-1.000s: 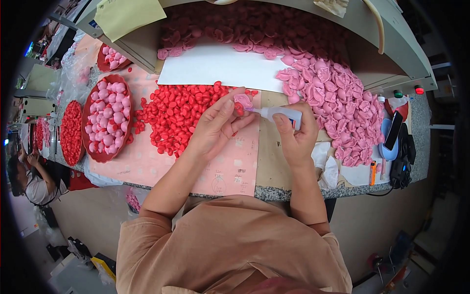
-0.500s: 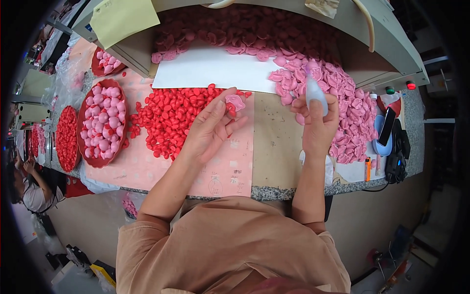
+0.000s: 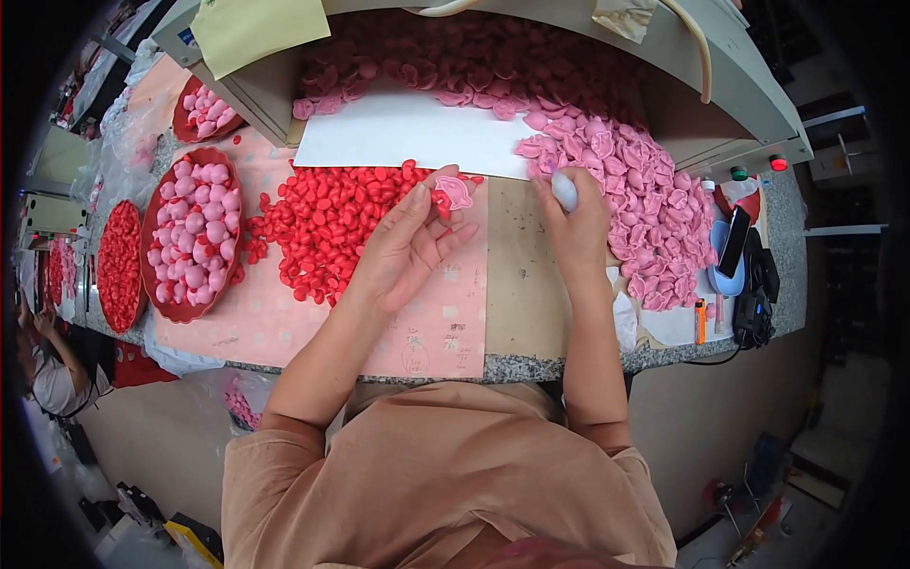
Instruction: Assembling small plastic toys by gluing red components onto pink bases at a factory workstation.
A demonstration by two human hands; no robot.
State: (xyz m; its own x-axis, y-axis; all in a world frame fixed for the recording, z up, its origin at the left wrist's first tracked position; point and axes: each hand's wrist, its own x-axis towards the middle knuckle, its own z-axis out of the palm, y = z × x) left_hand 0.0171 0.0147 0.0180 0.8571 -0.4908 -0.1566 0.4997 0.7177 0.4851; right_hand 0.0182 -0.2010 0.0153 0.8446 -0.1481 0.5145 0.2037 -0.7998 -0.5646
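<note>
My left hand point(image 3: 403, 248) is raised over the red pile, thumb and fingertips closed on a small pink molded piece point(image 3: 456, 193) with a ruffled rim. A red rounded piece point(image 3: 441, 202) sits against it at the fingertips. My right hand point(image 3: 578, 228) wraps round a pale, translucent squeeze bottle point(image 3: 564, 192), beside the left edge of the pink pile. The bottle's tip is hard to make out against the pink pieces. Many cupped pink pieces point(image 3: 654, 209) lie heaped to the right, and glossy red pieces point(image 3: 327, 228) are piled at the left.
Red trays hold pink balls with red parts point(image 3: 194, 228) and red pieces point(image 3: 121, 266) at the left. A grey machine housing point(image 3: 749, 114) arches over the far side. A phone point(image 3: 734, 242) and an orange lighter point(image 3: 700, 321) lie at the right. A person point(image 3: 62, 365) works far left.
My right hand has moved left with the squeeze bottle, which now shows mostly its rounded end. My left hand stays nearly in place, and the pink piece in it has turned slightly.
</note>
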